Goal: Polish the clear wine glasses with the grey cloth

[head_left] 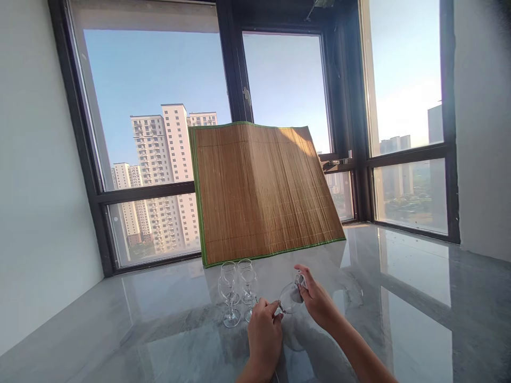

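Between my hands is a clear, rounded glass vessel (290,299); its exact kind is hard to make out through the glare and my fingers. My right hand (315,299) grips its upper right part, with the index finger stretched over the top. Lower down on the left side, my left hand (265,325) pinches a small part of the vessel between thumb and index finger. Just left of my left hand, several clear stemmed glasses (229,290) stand upright close together on the glossy grey surface (191,340). My left hand partly hides the base of the nearest right one.
A brown bamboo mat (263,197) with green edging leans upright against the window behind the glasses. Dark window frames (149,192) border the surface at the back. White walls (35,186) rise at both sides, and tall buildings show outside.
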`<action>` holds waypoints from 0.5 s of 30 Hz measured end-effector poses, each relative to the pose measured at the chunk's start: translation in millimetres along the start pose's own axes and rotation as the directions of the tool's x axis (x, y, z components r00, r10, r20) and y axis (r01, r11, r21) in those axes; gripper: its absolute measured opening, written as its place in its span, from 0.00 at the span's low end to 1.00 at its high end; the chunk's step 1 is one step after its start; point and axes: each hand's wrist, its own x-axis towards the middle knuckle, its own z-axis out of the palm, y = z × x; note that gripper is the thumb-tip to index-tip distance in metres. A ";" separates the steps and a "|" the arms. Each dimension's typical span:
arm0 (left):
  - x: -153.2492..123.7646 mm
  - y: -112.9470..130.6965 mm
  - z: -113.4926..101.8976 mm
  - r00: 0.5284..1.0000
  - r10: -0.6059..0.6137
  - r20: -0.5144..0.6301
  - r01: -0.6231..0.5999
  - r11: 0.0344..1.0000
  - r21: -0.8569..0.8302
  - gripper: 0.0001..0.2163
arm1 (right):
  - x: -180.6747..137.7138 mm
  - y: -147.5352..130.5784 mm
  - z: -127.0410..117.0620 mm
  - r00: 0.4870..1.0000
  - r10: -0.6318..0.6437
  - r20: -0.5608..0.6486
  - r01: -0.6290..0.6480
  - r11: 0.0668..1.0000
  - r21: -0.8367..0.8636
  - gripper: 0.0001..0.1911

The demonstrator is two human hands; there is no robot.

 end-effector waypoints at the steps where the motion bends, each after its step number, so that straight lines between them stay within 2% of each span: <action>1: 0.0 0.2 -0.1 1.000 -0.002 0.000 0.002 1.000 -0.007 0.13 | -0.6 -2.8 -0.8 1.000 0.019 -0.003 -0.019 1.000 0.007 0.20; 8: -0.7 -0.9 2.5 1.000 0.026 -0.011 -0.026 1.000 -0.006 0.12 | 3.9 1.2 4.0 0.996 0.071 -0.047 -0.069 0.997 0.036 0.15; 11: -0.4 -2.6 4.1 0.998 0.052 -0.033 -0.052 0.998 -0.017 0.14 | 6.1 2.7 5.1 0.995 0.101 0.013 -0.102 0.980 0.170 0.14; 15: 0.2 -4.4 5.5 0.994 0.092 -0.061 -0.095 0.994 -0.055 0.15 | 4.1 -8.9 -3.3 0.988 0.136 0.078 -0.155 0.921 0.357 0.15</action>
